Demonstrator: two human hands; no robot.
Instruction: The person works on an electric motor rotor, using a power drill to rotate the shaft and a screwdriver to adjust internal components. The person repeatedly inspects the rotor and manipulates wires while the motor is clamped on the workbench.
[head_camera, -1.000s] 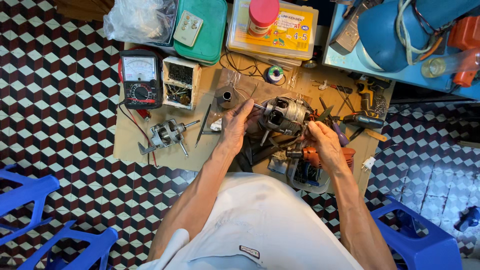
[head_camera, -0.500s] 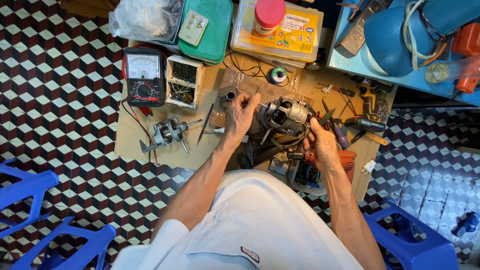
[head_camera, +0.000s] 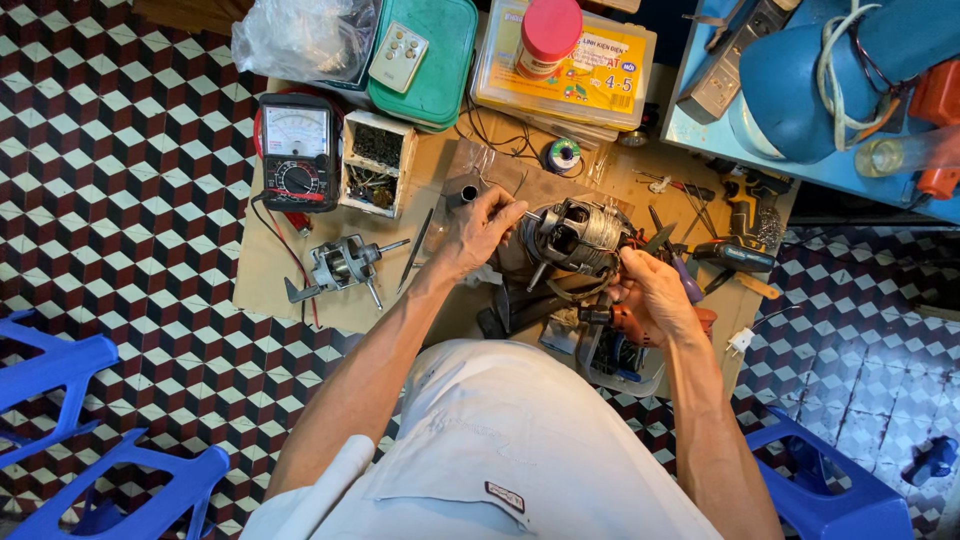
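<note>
The left hand (head_camera: 480, 232) pinches a thin tool, fingers narrow, against the fan motor (head_camera: 578, 238). The right hand (head_camera: 655, 298) grips the motor's other side, between both hands.

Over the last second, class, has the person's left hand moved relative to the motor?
Yes. The left hand has shifted from lying against the motor's left side up to its upper-left end, nearer the small grey tube.

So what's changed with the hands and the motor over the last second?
The left hand has lifted off the motor and now pinches a thin rod at its left end. The right hand stays on the motor's right side. The multimeter and spare rotor haven't moved.
</note>
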